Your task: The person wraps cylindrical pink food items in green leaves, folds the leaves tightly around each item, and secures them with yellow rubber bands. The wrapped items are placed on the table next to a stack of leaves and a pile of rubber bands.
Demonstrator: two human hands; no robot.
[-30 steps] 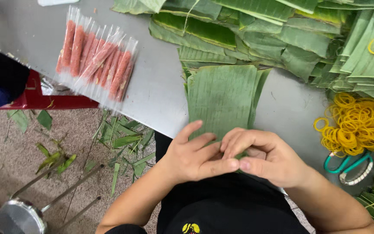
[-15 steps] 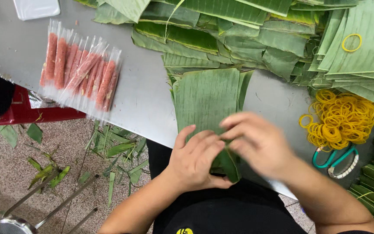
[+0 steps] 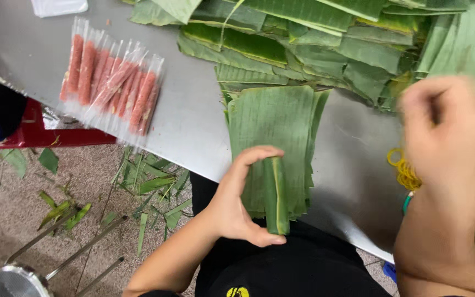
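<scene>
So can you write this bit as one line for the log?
left hand: holds leaf roll | right hand: raised, blurred, over rubber bands | leaf stack: under roll | sausage packs: on table

Left hand (image 3: 237,209) pinches a rolled banana-leaf bundle (image 3: 276,195) upright over a stack of cut leaves (image 3: 273,118). Right hand (image 3: 443,129), blurry, hangs above the yellow rubber bands (image 3: 405,170). Wrapped pink sausages (image 3: 111,85) lie well apart on the steel table (image 3: 193,126).

steel table (image 3: 193,132) bearing wrapped red sausages (image 3: 111,82), stacked banana leaves (image 3: 273,118), yellow rubber bands (image 3: 405,170).
</scene>
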